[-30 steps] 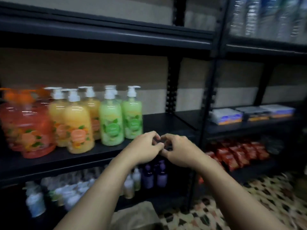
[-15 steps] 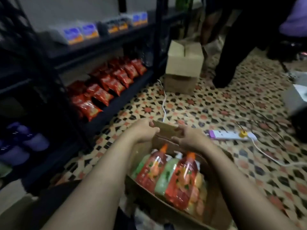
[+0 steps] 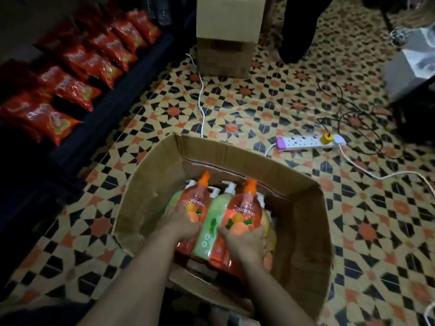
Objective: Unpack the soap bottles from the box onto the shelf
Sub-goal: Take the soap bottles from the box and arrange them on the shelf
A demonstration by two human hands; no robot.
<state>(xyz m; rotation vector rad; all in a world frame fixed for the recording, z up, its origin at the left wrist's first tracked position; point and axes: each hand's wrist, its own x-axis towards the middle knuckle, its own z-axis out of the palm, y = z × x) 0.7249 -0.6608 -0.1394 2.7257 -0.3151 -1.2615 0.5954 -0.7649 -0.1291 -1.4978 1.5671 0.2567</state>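
In the open box (image 3: 303,231) on the floor, two soap bottles lie slanted, long axes running near to far and pumps pointing far. The left grip (image 3: 181,225) wraps the left orange bottle (image 3: 195,198) and the right grip (image 3: 244,243) wraps the right orange bottle (image 3: 244,205), both low on the body. Full, smooth plastic is probably heavy and slippery, so hold the body, not the pump.

Patterned floor (image 3: 259,102) — open box (image 3: 303,231), power strip (image 3: 303,142), second carton (image 3: 228,31)
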